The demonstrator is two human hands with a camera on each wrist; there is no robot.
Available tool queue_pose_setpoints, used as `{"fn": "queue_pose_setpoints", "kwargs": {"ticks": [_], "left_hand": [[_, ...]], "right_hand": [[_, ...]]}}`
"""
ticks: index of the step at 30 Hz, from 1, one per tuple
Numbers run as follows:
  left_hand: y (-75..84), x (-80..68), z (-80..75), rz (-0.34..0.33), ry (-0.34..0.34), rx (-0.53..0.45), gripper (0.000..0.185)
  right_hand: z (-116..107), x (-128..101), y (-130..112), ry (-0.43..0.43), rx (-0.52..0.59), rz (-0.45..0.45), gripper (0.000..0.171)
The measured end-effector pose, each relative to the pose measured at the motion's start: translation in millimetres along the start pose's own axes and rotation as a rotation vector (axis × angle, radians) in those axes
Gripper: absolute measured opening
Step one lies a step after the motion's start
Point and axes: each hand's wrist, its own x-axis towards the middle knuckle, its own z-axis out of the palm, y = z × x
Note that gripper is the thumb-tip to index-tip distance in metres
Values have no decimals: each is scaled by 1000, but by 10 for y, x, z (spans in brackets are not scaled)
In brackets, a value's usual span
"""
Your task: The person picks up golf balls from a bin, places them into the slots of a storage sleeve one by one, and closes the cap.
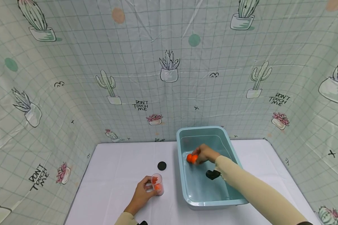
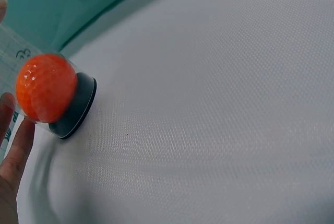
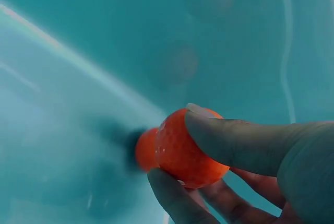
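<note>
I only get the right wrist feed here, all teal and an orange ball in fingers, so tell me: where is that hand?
Observer: The right hand is inside a blue tub on the white table, pinching the orange ball.
Operator: What's the other hand doing?
Observer: The left hand holds a clear tube upright on the table.
Operator: Anything in it?
Observer: Yes, an orange ball in the tube sits at its dark base.

An orange dimpled ball is pinched between thumb and fingers of the right hand low inside the light-blue plastic tub. The left hand grips a clear upright tube on the worktop, holding orange balls.
</note>
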Motion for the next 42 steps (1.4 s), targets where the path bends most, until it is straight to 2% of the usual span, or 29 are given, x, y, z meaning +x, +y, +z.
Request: {"fn": "queue_pose_setpoints", "kwargs": {"ticks": [11,22,33,39,42], "left_hand": [[34,-21,13,-40,11,-46,46],[36,-27,29,-11,21,-47,44],[26,-34,25,-8,16,-33,44],[15,-27,13,-10,5,-28,45],[18,-21,12,-39,3,-22,45]], "right_hand": [[-182,-247,-191,-2,97,-140,41],[-271,-476,-365,-20,152,-195,44],[-189,-689,-549,27,154,-245,42],[-80,-758,-658,10,184,-306,41],[-5,-777,-710,-5,196,-339,41]]}}
